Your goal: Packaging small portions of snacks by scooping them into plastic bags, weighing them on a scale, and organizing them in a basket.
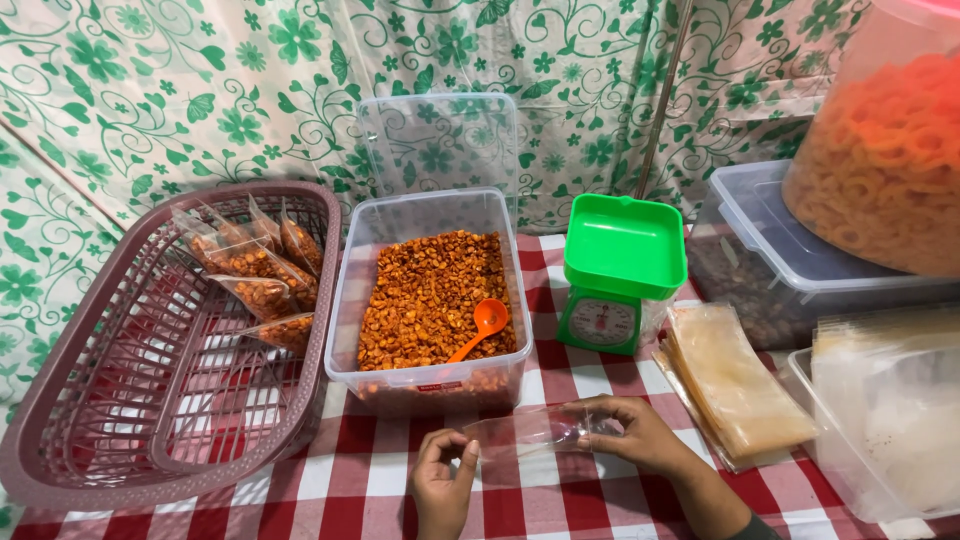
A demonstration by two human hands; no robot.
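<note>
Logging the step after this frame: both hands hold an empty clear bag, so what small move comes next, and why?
Probably open the bag's mouth: it lies flat and empty between the left hand and right hand, and the orange scoop rests untouched in the tub of snacks.

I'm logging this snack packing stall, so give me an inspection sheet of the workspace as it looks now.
Surface: table under a red and white checked cloth.
Job's things: clear bag held flat between both hands; tub of orange-brown snack with an orange scoop; green scale.
Clutter: basket with filled packets; stack of empty bags; lidded boxes; jar of ring snacks.
Grippers: left hand and right hand each pinch one end of the bag.
Cables: nothing seen.
Surroundings: green floral curtain behind.
</note>
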